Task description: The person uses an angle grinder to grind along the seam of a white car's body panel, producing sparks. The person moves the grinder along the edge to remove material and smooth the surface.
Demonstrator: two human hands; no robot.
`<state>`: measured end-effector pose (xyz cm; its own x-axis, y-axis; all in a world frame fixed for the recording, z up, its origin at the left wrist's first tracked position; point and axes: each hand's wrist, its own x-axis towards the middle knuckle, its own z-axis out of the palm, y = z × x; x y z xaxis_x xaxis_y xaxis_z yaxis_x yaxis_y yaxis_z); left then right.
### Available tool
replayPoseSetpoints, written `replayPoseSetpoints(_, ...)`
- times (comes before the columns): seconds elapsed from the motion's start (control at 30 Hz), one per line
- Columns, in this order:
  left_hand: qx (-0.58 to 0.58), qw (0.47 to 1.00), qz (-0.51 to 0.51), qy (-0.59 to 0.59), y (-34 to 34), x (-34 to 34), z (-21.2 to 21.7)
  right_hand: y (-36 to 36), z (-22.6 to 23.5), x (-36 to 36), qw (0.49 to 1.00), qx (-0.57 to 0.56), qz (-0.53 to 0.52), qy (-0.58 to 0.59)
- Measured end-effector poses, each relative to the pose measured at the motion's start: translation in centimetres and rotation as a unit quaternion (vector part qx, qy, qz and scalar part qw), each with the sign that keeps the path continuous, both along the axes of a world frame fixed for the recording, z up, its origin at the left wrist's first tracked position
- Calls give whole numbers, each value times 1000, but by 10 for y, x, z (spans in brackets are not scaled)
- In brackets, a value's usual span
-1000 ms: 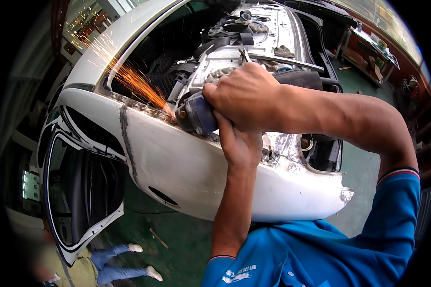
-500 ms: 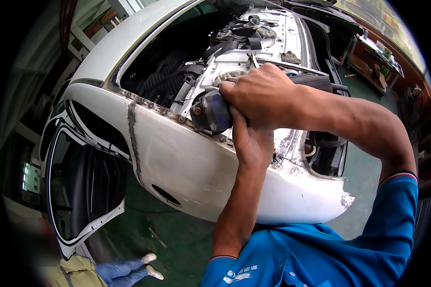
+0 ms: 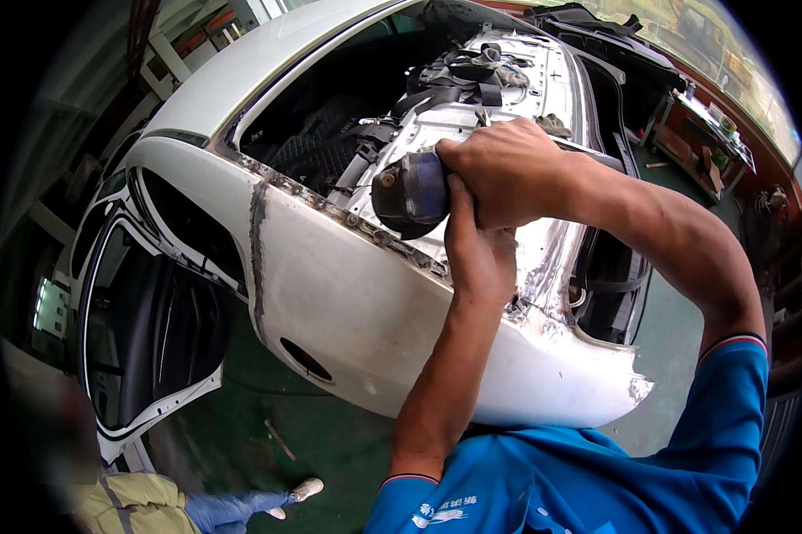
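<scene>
A dark blue and black power tool (image 3: 410,194), which looks like an angle grinder, is held over the seam along the upper edge of a white car's rear quarter panel (image 3: 356,294). From above, my right hand (image 3: 512,169) wraps round its body. My left hand (image 3: 483,245) closes on it from below, with the thumb up along its side. Much of the tool's body is hidden behind my hands, and where its working end meets the metal cannot be seen. A row of bare, rough spots (image 3: 330,211) runs along the seam.
Straps and cloths (image 3: 468,76) lie on the white metal shelf inside the car. An open door (image 3: 152,329) stands at the left. Another person's legs (image 3: 241,507) are at the lower left. A workbench (image 3: 704,142) stands at the far right. The panel's rear end is jagged.
The view has shifted slightly, and the tool with both hands sits a little farther right in it. My grip looks the same. The other person's legs have moved.
</scene>
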<state>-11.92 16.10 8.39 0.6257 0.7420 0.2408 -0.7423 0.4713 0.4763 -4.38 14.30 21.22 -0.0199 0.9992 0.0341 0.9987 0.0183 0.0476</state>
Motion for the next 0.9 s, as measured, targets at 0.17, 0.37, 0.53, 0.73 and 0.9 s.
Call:
replayPoseSetpoints(0.17,16,999,30,42,18,-4,1,17,-8,4,999,19,23,46)
replayPoseSetpoints(0.37,14,997,47,59,27,-9,-4,29,-14,2,997,11,36,60)
replayPoseSetpoints(0.53,8,997,51,64,26,-7,-8,32,-17,4,998,5,33,56)
replayPoseSetpoints(0.73,0,995,52,84,32,-12,-5,35,-19,3,997,7,35,67)
replayPoseSetpoints(0.9,-8,994,51,91,28,-6,-7,30,-16,6,997,-6,21,68)
